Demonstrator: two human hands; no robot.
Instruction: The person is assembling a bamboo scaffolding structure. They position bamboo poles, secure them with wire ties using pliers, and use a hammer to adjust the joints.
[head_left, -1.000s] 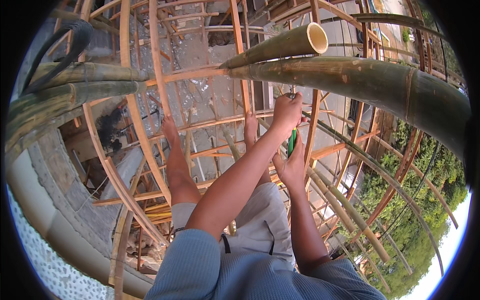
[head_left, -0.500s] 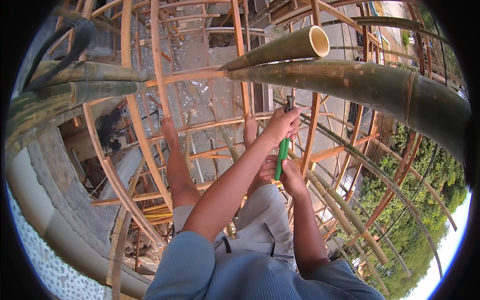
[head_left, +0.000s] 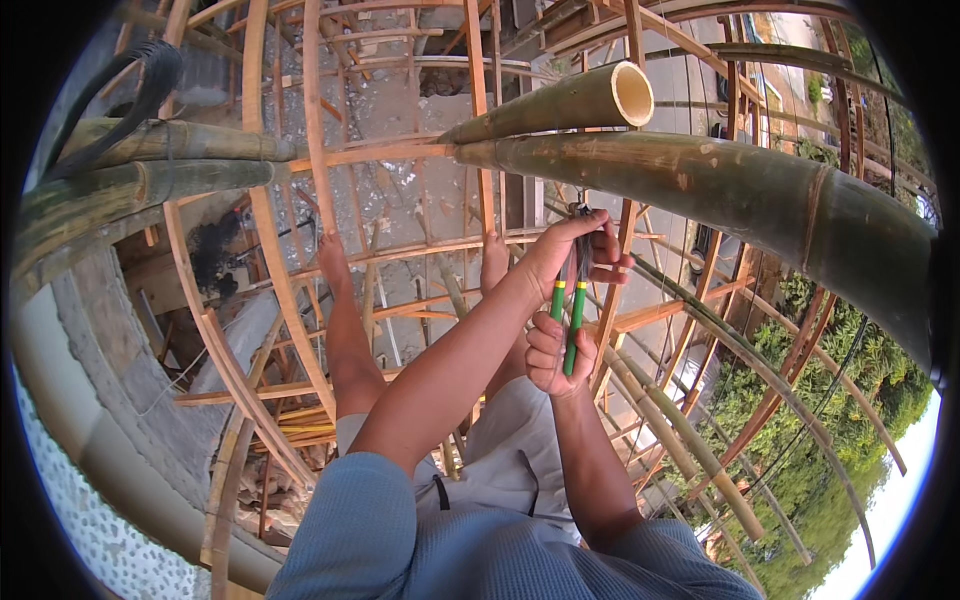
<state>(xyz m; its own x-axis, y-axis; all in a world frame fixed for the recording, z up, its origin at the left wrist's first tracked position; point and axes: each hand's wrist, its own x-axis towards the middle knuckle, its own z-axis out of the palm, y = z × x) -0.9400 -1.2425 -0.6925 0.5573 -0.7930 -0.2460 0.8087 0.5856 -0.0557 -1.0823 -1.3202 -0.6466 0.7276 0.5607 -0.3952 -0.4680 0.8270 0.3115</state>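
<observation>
My right hand [head_left: 560, 355] is closed around the green handles of a pair of pliers [head_left: 573, 340], which stand slightly apart with yellow bands at their upper ends. Just above it, my left hand [head_left: 570, 250] curls around the dark upper part of the tool, thumb across the top and fingers partly bent. Dark, thin pieces show between its thumb and fingers; whether they are the jaws or strips, I cannot tell. Both hands are just below a thick green bamboo pole [head_left: 700, 180]. A second bamboo pole with a cut, hollow end [head_left: 550, 105] lies beside it.
Wooden battens [head_left: 285, 290] form an open frame, with my bare feet [head_left: 333, 255] on it and ground far below. A bundle of black strips [head_left: 155, 80] loops over bamboo poles [head_left: 150, 190] at left. More bamboo poles [head_left: 690, 440] slope at lower right, near green foliage [head_left: 850, 370].
The pliers' handles have spread apart and tipped more upright. My right hand has wrapped around both handles, and my left hand's fingers have loosened and shifted slightly right.
</observation>
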